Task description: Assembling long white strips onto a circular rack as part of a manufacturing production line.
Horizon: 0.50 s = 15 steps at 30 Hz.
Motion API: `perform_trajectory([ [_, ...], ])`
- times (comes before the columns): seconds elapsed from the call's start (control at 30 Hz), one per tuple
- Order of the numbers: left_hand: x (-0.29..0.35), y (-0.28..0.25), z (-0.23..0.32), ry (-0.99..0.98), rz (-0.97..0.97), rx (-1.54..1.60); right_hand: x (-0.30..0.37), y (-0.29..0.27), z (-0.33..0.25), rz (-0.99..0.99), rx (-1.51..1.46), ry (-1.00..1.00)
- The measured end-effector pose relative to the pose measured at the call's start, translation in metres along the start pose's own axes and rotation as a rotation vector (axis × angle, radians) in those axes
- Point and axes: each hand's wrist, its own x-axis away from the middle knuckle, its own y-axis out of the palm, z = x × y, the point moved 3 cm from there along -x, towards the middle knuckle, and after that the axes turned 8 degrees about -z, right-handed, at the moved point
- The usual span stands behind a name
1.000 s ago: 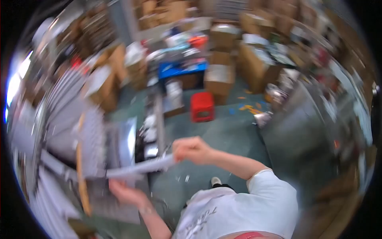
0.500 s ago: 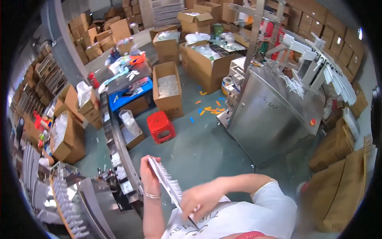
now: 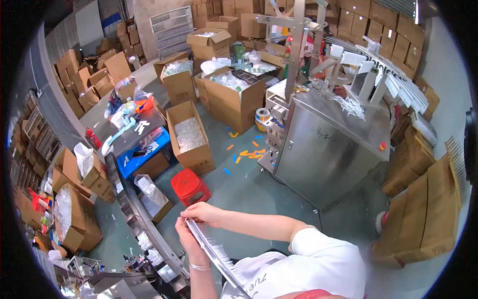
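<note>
A long, narrow white strip point(image 3: 215, 255) with a row of thin bristle-like pieces along one side slants from my hands down toward my shirt. My left hand point(image 3: 189, 240), a band at its wrist, is closed around the upper part of the strip. Across the top reaches my right hand point(image 3: 203, 212), its fingers pinched together at the strip's far end, beside the left fingertips. Whether a small loose piece is also between those fingers is hidden.
A red stool point(image 3: 190, 186) stands just beyond my hands. Along the left runs a metal conveyor rail point(image 3: 144, 212); at the right stands a steel machine cabinet point(image 3: 323, 149). An open carton point(image 3: 191, 144) and scattered orange and blue pieces point(image 3: 244, 153) are on the floor.
My right hand has moved from the strip's near end up to its far end, beside my left hand. The view has shifted, so my hands appear lower.
</note>
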Motion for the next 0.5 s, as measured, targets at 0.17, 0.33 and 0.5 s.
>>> perform_trajectory([
  [0.17, -0.012, 0.004, 0.057, 0.070, 0.112, 0.014, -0.065, 0.029, 0.006, -0.057, 0.046, 0.083],
  [0.33, -0.017, -0.016, 0.114, 0.133, 0.176, -0.073, -0.115, 0.066, 0.000, -0.162, 0.041, 0.114],
  [0.5, 0.048, -0.042, 0.164, 0.216, 0.558, -0.815, -0.143, 0.071, -0.013, -0.175, 0.000, 0.164],
])
